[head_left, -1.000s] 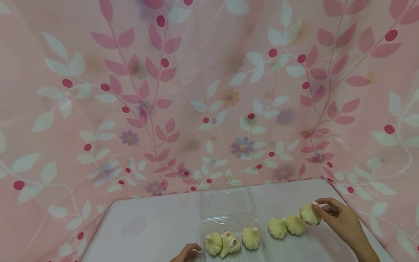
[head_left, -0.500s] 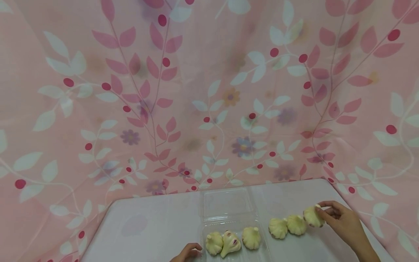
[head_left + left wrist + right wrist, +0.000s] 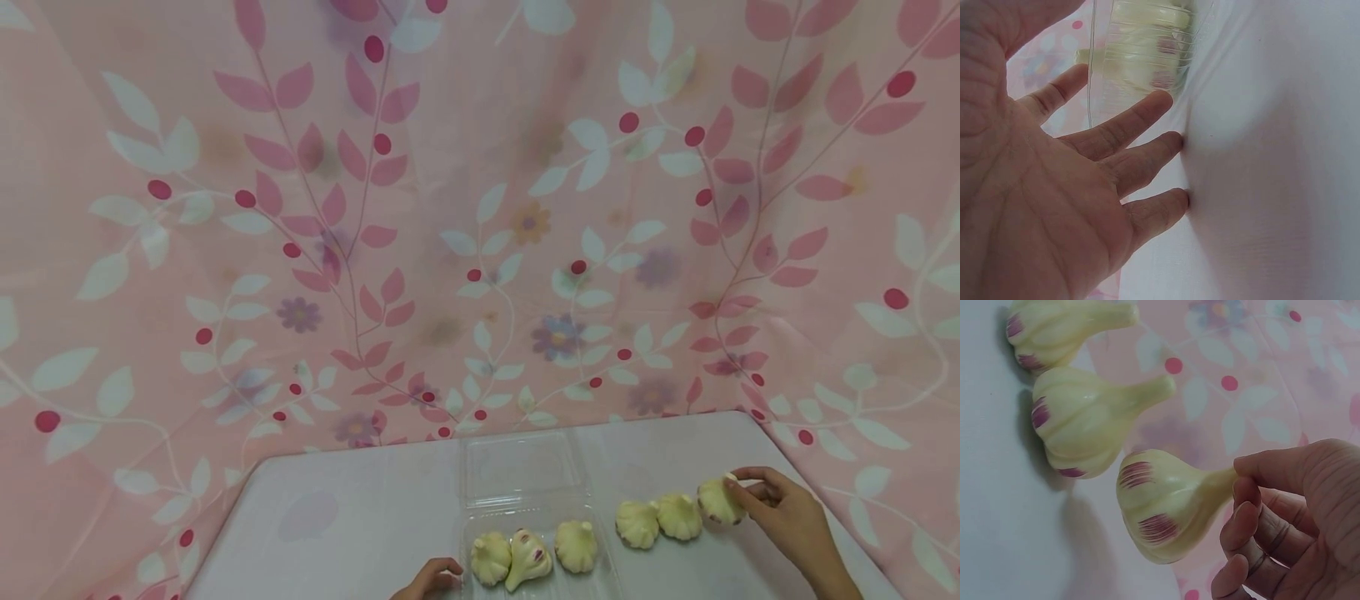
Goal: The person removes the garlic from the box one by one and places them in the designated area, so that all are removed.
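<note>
Pinching the thin stem of a pale yellow-green, ribbed garlic-shaped bulb with purple streaks [image 3: 1157,509]: right hand [image 3: 787,510], thumb and finger clamped together on it. That bulb is stem-up, slightly tilted, over the right part of the white table [image 3: 360,517]; looks lifted, its shadow falls apart from it. Just beside it, two matching upright bulbs [image 3: 679,517] sit close together. Left hand [image 3: 429,579], fingers apart, holds nothing, lies next to the clear plastic hinged box [image 3: 528,511]; contact with the box wall, can't tell. Box has three bulbs: left one [image 3: 491,558] against the middle one [image 3: 529,560], which lies on its side, then a gap, then the right one [image 3: 576,547]. Progress, my read: about halfway, three inside, three outside counting the held one; clear lid [image 3: 522,468] folded back, not closed.
</note>
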Action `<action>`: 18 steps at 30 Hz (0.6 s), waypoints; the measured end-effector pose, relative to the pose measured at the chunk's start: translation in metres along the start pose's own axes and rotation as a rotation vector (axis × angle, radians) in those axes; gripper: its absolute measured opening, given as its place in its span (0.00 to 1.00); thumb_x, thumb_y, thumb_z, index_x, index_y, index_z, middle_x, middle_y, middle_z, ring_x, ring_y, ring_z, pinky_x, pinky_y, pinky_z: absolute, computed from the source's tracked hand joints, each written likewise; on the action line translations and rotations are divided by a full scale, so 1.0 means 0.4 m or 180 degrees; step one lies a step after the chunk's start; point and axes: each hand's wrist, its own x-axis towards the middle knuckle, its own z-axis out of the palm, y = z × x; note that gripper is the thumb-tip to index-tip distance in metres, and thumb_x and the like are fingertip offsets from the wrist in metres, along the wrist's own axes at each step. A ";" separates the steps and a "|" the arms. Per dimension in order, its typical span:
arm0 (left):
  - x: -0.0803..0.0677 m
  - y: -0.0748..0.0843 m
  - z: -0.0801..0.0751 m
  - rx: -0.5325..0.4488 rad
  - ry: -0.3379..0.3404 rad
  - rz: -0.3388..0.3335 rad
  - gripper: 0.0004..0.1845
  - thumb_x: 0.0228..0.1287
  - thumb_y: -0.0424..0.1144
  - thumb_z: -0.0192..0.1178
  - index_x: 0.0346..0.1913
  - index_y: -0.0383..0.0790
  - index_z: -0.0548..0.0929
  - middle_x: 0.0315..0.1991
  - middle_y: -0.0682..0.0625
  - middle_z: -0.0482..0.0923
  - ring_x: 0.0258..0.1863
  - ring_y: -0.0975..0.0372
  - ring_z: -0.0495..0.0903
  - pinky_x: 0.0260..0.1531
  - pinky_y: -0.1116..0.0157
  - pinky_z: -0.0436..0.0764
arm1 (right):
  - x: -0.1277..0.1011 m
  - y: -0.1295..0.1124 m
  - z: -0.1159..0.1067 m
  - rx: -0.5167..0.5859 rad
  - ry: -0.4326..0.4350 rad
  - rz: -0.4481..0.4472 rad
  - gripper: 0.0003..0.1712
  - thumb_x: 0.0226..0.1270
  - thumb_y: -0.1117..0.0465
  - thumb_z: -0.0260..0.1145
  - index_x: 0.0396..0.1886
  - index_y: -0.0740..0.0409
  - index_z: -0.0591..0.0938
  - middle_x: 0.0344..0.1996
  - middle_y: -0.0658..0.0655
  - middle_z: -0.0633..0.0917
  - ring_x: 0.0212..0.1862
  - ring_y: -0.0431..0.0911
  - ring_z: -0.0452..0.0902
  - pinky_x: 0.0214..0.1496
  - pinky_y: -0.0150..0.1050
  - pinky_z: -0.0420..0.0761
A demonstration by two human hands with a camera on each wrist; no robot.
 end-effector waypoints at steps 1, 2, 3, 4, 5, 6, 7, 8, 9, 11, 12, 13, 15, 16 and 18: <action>0.000 -0.001 0.002 0.0002 0.0029 -0.0008 0.25 0.58 0.40 0.64 0.53 0.37 0.64 0.48 0.37 0.75 0.44 0.63 0.76 0.41 0.70 0.74 | 0.000 0.001 0.002 -0.0014 0.0001 0.0027 0.22 0.61 0.44 0.64 0.45 0.57 0.80 0.23 0.49 0.84 0.23 0.35 0.72 0.21 0.33 0.68; -0.001 0.000 0.003 -0.0001 0.0036 -0.0017 0.25 0.58 0.39 0.64 0.53 0.37 0.64 0.48 0.37 0.75 0.44 0.62 0.76 0.41 0.68 0.74 | -0.001 0.003 0.004 -0.0028 0.0000 0.0054 0.23 0.61 0.44 0.64 0.45 0.57 0.80 0.23 0.49 0.84 0.23 0.35 0.71 0.21 0.33 0.68; -0.001 0.000 0.003 -0.0004 0.0043 -0.0026 0.25 0.58 0.39 0.64 0.53 0.37 0.64 0.48 0.37 0.75 0.44 0.61 0.76 0.41 0.67 0.75 | -0.001 0.004 0.005 -0.0048 -0.0007 0.0088 0.23 0.60 0.43 0.64 0.45 0.56 0.80 0.23 0.49 0.84 0.23 0.35 0.71 0.21 0.33 0.67; -0.001 0.000 0.004 -0.0007 0.0052 -0.0036 0.25 0.57 0.39 0.64 0.53 0.37 0.64 0.47 0.37 0.75 0.44 0.61 0.76 0.41 0.67 0.75 | -0.001 0.004 0.006 -0.0049 -0.0021 0.0113 0.23 0.60 0.43 0.64 0.45 0.56 0.80 0.23 0.49 0.84 0.23 0.35 0.71 0.21 0.33 0.67; 0.000 0.000 0.004 -0.0017 0.0049 -0.0037 0.25 0.57 0.39 0.64 0.53 0.37 0.65 0.48 0.37 0.75 0.44 0.61 0.76 0.41 0.66 0.75 | -0.002 0.005 0.008 -0.0041 -0.0040 0.0145 0.24 0.60 0.43 0.64 0.45 0.57 0.80 0.23 0.49 0.84 0.23 0.35 0.71 0.21 0.33 0.68; 0.000 -0.001 0.004 -0.0030 0.0042 -0.0043 0.25 0.57 0.39 0.64 0.53 0.36 0.65 0.48 0.37 0.75 0.43 0.61 0.76 0.41 0.65 0.76 | -0.002 0.005 0.009 -0.0036 -0.0056 0.0177 0.24 0.60 0.43 0.64 0.45 0.57 0.80 0.23 0.50 0.84 0.24 0.35 0.72 0.22 0.33 0.68; 0.001 -0.002 0.004 -0.0040 0.0038 -0.0043 0.25 0.57 0.39 0.64 0.53 0.36 0.64 0.47 0.37 0.75 0.43 0.61 0.76 0.40 0.64 0.76 | -0.003 0.006 0.010 -0.0037 -0.0065 0.0206 0.25 0.60 0.43 0.64 0.45 0.58 0.80 0.23 0.50 0.84 0.24 0.35 0.72 0.22 0.33 0.68; 0.001 -0.002 0.005 -0.0035 0.0044 -0.0045 0.25 0.57 0.39 0.64 0.53 0.36 0.65 0.47 0.37 0.75 0.43 0.60 0.76 0.40 0.64 0.76 | -0.002 0.007 0.012 -0.0049 -0.0076 0.0243 0.26 0.60 0.42 0.64 0.46 0.58 0.79 0.23 0.50 0.84 0.24 0.35 0.72 0.22 0.33 0.68; 0.001 -0.002 0.006 -0.0025 0.0068 -0.0041 0.25 0.57 0.39 0.64 0.53 0.36 0.65 0.47 0.37 0.75 0.42 0.61 0.77 0.40 0.65 0.76 | -0.002 0.008 0.013 -0.0072 -0.0086 0.0282 0.27 0.59 0.41 0.64 0.46 0.59 0.79 0.23 0.51 0.84 0.24 0.35 0.72 0.23 0.33 0.68; 0.001 -0.004 0.008 -0.0013 0.0107 -0.0037 0.25 0.57 0.39 0.64 0.52 0.36 0.65 0.46 0.38 0.76 0.41 0.62 0.77 0.39 0.67 0.76 | 0.000 0.010 0.014 -0.0102 -0.0104 0.0352 0.28 0.59 0.40 0.63 0.46 0.59 0.79 0.24 0.51 0.84 0.24 0.35 0.72 0.23 0.33 0.68; 0.001 -0.006 0.010 -0.0016 0.0130 -0.0027 0.24 0.57 0.39 0.64 0.52 0.36 0.65 0.46 0.38 0.76 0.41 0.62 0.77 0.38 0.67 0.76 | 0.000 0.012 0.016 -0.0116 -0.0108 0.0372 0.29 0.59 0.40 0.63 0.46 0.59 0.79 0.24 0.51 0.84 0.24 0.36 0.72 0.24 0.34 0.68; 0.001 -0.007 0.012 -0.0013 0.0154 -0.0030 0.24 0.57 0.39 0.65 0.52 0.36 0.65 0.45 0.38 0.77 0.41 0.63 0.77 0.38 0.67 0.76 | 0.000 0.014 0.017 -0.0125 -0.0112 0.0388 0.29 0.59 0.39 0.63 0.46 0.59 0.79 0.24 0.50 0.84 0.24 0.36 0.72 0.24 0.34 0.68; 0.001 -0.009 0.015 -0.0012 0.0193 -0.0050 0.24 0.57 0.40 0.65 0.51 0.37 0.66 0.45 0.39 0.77 0.40 0.63 0.77 0.38 0.66 0.76 | 0.001 0.016 0.020 -0.0123 -0.0119 0.0385 0.29 0.59 0.39 0.63 0.46 0.59 0.79 0.25 0.50 0.84 0.24 0.37 0.73 0.24 0.34 0.68; 0.001 -0.010 0.016 -0.0012 0.0207 -0.0063 0.24 0.57 0.40 0.65 0.51 0.37 0.66 0.45 0.40 0.78 0.40 0.63 0.77 0.38 0.64 0.77 | 0.000 0.018 0.021 -0.0105 -0.0131 0.0389 0.29 0.59 0.39 0.63 0.46 0.59 0.79 0.25 0.51 0.84 0.24 0.38 0.73 0.23 0.34 0.67; 0.002 -0.013 0.019 0.0001 0.0231 -0.0083 0.24 0.57 0.41 0.65 0.51 0.37 0.66 0.44 0.41 0.78 0.40 0.62 0.77 0.38 0.59 0.78 | 0.000 0.021 0.023 -0.0072 -0.0154 0.0379 0.29 0.58 0.39 0.63 0.46 0.59 0.79 0.26 0.51 0.84 0.24 0.39 0.73 0.22 0.34 0.67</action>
